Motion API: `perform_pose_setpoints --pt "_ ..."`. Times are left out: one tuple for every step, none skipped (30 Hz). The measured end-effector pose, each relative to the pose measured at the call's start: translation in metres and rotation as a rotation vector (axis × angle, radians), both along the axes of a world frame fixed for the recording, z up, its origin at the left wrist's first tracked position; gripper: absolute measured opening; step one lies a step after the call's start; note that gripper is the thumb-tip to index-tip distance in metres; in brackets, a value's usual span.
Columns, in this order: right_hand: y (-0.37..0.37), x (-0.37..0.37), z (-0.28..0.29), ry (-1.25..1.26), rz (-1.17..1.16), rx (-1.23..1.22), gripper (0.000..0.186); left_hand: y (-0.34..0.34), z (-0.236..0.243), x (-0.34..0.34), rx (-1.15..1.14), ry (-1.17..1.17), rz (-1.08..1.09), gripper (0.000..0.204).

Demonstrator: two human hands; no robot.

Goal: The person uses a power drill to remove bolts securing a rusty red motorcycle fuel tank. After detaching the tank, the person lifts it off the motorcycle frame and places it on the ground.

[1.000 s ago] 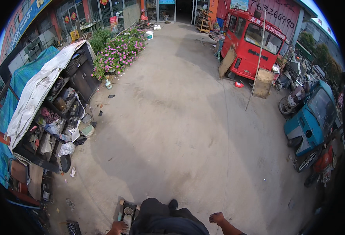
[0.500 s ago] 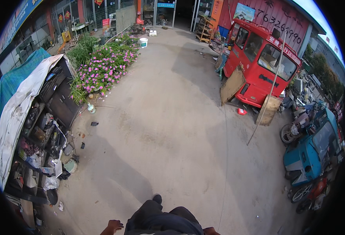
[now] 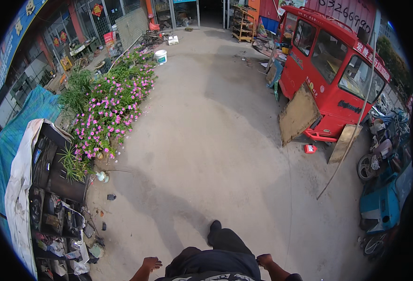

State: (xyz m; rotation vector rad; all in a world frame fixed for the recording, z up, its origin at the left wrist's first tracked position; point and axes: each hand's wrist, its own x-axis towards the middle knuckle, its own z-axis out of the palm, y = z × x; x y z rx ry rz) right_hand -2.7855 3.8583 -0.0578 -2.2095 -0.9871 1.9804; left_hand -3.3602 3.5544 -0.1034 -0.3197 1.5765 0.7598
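Note:
My left hand [image 3: 152,263] hangs beside my left thigh at the lower edge, its fingers loosely apart and nothing visible in it. On the other side, my right hand [image 3: 264,260] is level with my right thigh. Its fingers are curled in, and no object shows in it. Neither hand touches anything. My right leg is stepping forward, with a dark shoe [image 3: 215,226] on the concrete ground [image 3: 206,154].
Pink flowers [image 3: 108,119] and cluttered shelves [image 3: 52,218] line the left. A white bucket [image 3: 160,57] stands farther on. At right are a red van-like vehicle [image 3: 330,70], leaning boards [image 3: 300,114], a slanting pole [image 3: 342,161] and a blue vehicle [image 3: 379,208]. An open doorway [image 3: 211,14] lies ahead.
I have walked forward; flowers, shelves and vehicles are closer. My right leg has swung ahead of my left, and my right hand has come farther into view.

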Motion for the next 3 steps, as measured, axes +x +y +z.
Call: perform_pose_setpoints --pt "0.047 -0.010 0.004 -0.003 -0.033 -0.006 0.011 0.034 -0.001 0.014 -0.040 0.071 -0.076 0.024" --pt "0.107 -0.027 0.032 0.005 -0.083 0.025 0.016 0.098 0.046 0.023 -0.041 0.154 -0.168 0.027" --pt "0.138 -0.042 0.057 0.014 -0.072 -0.013 0.016 0.066 0.090 0.042 -0.124 0.097 -0.160 0.027"
